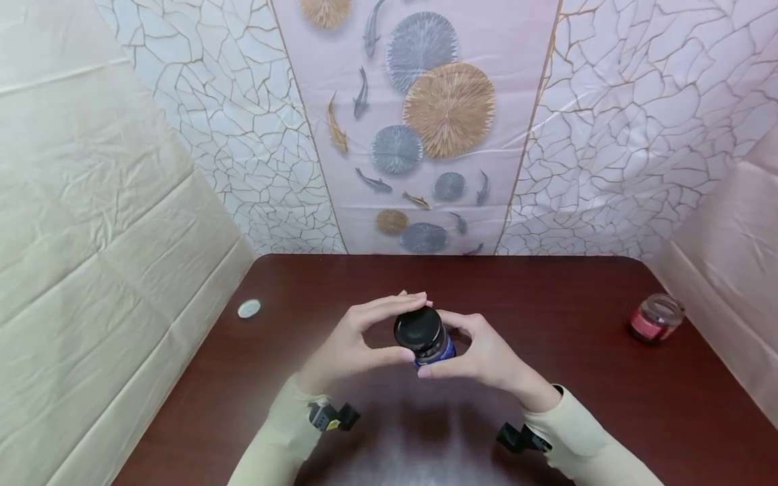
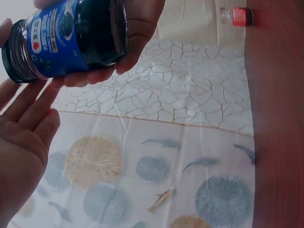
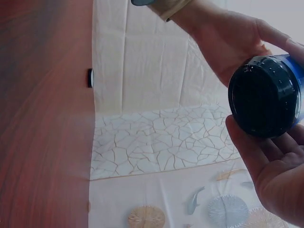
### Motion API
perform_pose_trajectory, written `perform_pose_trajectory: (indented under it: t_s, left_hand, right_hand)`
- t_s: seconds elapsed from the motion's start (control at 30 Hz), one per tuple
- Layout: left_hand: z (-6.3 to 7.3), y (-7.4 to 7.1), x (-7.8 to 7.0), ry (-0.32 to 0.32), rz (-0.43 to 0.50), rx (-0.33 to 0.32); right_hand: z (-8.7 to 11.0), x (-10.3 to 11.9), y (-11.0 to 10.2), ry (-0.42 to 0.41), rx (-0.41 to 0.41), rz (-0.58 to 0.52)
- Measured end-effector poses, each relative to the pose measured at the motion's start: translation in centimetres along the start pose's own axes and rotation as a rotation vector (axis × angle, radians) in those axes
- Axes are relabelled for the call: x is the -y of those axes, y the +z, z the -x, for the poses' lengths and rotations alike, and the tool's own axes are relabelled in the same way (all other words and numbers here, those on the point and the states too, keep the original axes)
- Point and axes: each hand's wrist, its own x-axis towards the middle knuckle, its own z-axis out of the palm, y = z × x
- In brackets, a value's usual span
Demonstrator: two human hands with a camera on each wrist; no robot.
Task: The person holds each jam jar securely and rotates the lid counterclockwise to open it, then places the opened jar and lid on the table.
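Note:
A glass jar with a blue label and dark contents is held up over the table, tilted, its black lid facing the head camera. My left hand holds the lid, thumb on the near side and fingers on the far side. Around the lower body of the jar curls my right hand, its thumb near the front. In the left wrist view the blue label shows between both hands. The right wrist view shows the dark base of the jar.
On the right of the brown table stands a small glass jar with a red label, seemingly lidless. A white-faced round lid lies near the left edge. Patterned cloth hangs behind, with beige cloth at the left.

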Motion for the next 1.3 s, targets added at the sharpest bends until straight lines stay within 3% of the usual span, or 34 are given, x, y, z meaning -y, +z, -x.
perform_pose_trajectory:
  t_s: [0.13,0.37,0.7,0.83,1.1,1.3]
  left_hand:
    - [-0.1,0.3,-0.2,-0.023,-0.075,-0.082]
    - [-0.2,0.8,-0.4,-0.067,-0.111,-0.164]
    - [-0.4,2.0,-0.8,-0.129,-0.18,-0.214]
    - [-0.3,1.9,-0.9,-0.134,-0.161,-0.165]
    - [0.1,0.8,-1.3,-0.095,-0.068,0.078]
    - [0.2,0.0,-1.1,-0.056,-0.043,0.142]
  right_hand:
    - [-0.1,0.0,-0.1,-0.011,-0.023,0.03]
    - [-0.3,-0.2,0.1,0.012,-0.062,0.067]
    - [0.0,-0.4,0.0,0.008,-0.127,0.12]
    - [0.1,-0.4,-0.1,0.005,-0.106,0.121]
    - [0.3,-0.6,-0.1,-0.004,-0.035,0.08]
    - [0.3,-0.8,-0.2,-0.008,0.0,0.077]
